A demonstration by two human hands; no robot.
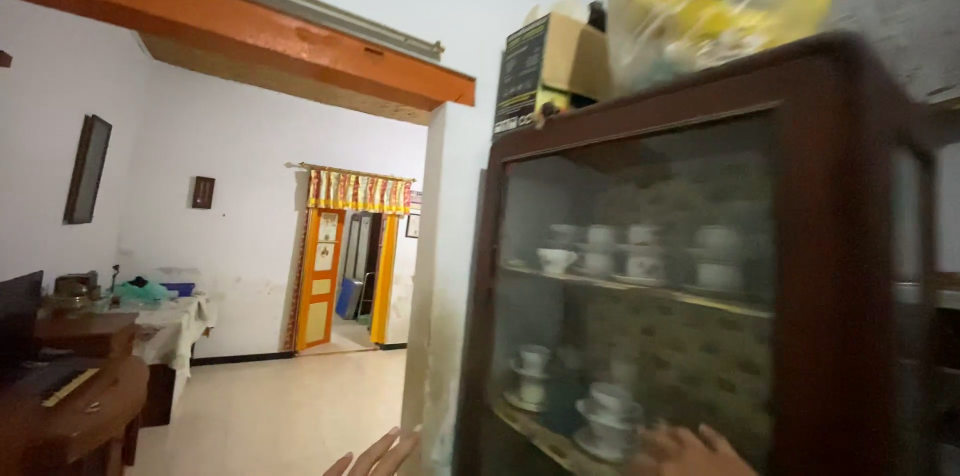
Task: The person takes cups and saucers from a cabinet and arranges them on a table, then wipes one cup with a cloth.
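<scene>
Right hand (690,452) flat on cabinet (840,266) glass, cups (605,411) just behind; left hand (378,456) open, empty, farther left.

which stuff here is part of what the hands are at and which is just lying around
In hand:
- right hand against the cabinet glass
- left hand, open beside the cabinet
- cups on the lower shelf, behind the glass

Lying about:
- cups on the upper shelf
- box and plastic bag on top
- side table
- orange door
</scene>
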